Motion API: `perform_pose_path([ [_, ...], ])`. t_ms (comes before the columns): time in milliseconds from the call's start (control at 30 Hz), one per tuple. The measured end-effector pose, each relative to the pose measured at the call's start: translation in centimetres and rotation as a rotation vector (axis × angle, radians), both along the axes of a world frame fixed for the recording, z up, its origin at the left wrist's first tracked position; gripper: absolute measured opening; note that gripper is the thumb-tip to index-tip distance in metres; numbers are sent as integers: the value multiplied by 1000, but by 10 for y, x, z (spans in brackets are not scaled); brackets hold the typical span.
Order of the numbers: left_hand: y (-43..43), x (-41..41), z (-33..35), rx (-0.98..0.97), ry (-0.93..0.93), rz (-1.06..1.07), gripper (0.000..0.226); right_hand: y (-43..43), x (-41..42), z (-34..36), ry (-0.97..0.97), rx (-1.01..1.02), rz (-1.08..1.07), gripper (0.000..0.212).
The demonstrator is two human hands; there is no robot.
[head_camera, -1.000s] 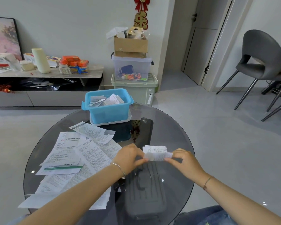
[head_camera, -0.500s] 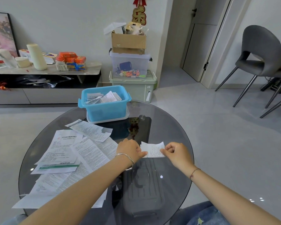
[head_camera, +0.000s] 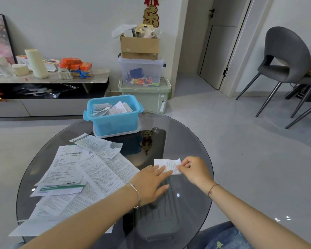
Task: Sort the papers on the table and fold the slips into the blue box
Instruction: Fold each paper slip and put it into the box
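Note:
A small white printed slip (head_camera: 166,164) lies flat on the round glass table (head_camera: 190,141), right of centre. My left hand (head_camera: 150,182) rests palm down with its fingers spread, the fingertips pressing the slip's left part. My right hand (head_camera: 194,169) pinches the slip's right edge between thumb and fingers. The blue box (head_camera: 113,115) stands at the table's far side on a white lid, with several folded slips inside. Several larger printed sheets (head_camera: 90,169) lie overlapped on the left half of the table.
Stacked storage bins with a cardboard box (head_camera: 142,69) stand on the floor behind the table. A low cabinet (head_camera: 48,81) with clutter runs along the left wall. A grey chair (head_camera: 284,60) stands at the right. A dark crate shows beneath the glass.
The slip went from held up between both hands to lying flat on the glass. My left hand opened and spread over it; my right hand keeps its pinch on the right edge.

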State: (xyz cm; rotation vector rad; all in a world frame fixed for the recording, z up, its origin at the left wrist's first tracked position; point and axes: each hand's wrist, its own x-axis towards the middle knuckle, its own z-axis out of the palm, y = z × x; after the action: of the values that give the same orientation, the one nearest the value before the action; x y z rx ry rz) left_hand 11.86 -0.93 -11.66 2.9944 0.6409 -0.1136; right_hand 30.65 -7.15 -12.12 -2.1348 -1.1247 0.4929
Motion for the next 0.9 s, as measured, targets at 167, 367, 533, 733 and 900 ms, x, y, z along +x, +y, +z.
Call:
perform_pose_path([
  [167, 1, -3, -2, -9, 46, -13, 59, 1, 0, -3, -19, 1, -1, 23],
  [367, 2, -2, -3, -3, 58, -8, 59, -13, -4, 4, -348, 59, 99, 20],
  [533, 1, -1, -2, 16, 66, -6, 58, -28, 5, -2, -713, 232, 455, 12],
  [733, -1, -3, -2, 10, 60, 5, 58, -46, 0, -7, -889, 183, 607, 58],
  [900, 3, -10, 8, 32, 92, -14, 59, -51, 8, -2, -934, 153, 600, 59],
])
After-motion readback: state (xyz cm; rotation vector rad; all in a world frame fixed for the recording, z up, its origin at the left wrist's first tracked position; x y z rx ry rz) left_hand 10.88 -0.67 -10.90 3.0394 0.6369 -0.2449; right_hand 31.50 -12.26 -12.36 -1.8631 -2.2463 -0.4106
